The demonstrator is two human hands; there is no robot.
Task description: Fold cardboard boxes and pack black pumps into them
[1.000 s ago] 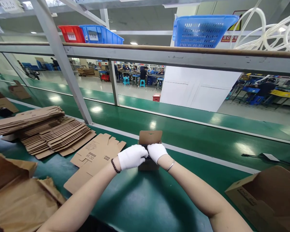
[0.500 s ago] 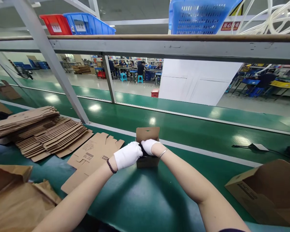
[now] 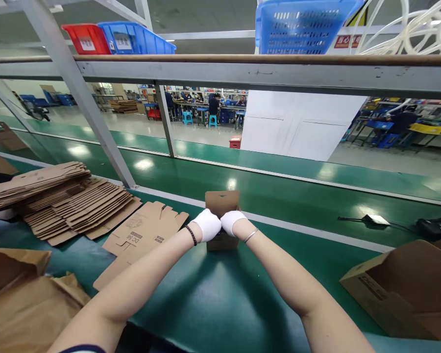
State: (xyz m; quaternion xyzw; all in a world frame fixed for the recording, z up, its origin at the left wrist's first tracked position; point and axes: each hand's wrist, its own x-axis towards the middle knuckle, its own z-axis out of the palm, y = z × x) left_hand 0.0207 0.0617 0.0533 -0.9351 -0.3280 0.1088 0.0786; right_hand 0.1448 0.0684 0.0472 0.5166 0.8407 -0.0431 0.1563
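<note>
A small brown cardboard box (image 3: 222, 243) stands upright on the green work surface, its lid flap (image 3: 222, 202) raised at the back. My left hand (image 3: 208, 225), in a white glove with a dark bead bracelet at the wrist, is closed at the box's open top. Against it, my right hand (image 3: 231, 223), also gloved and with a thin bangle, is closed over the same opening. Both sets of fingertips point into the box, and what they hold is hidden. A flat, unfolded carton (image 3: 143, 235) printed "DC:56" lies to the left of my left hand.
Stacked flat cartons (image 3: 77, 201) and brown paper (image 3: 33, 309) lie on the left. An open carton (image 3: 389, 294) stands at right. Behind it, a black adapter with cable (image 3: 431, 227) rests on the green belt (image 3: 279, 196). Overhead, a shelf (image 3: 220, 68) holds plastic baskets.
My hands have drawn together over the box opening, covering the dark thing seen inside before. The box has shifted slightly left, and the adapter and cable on the belt have moved left.
</note>
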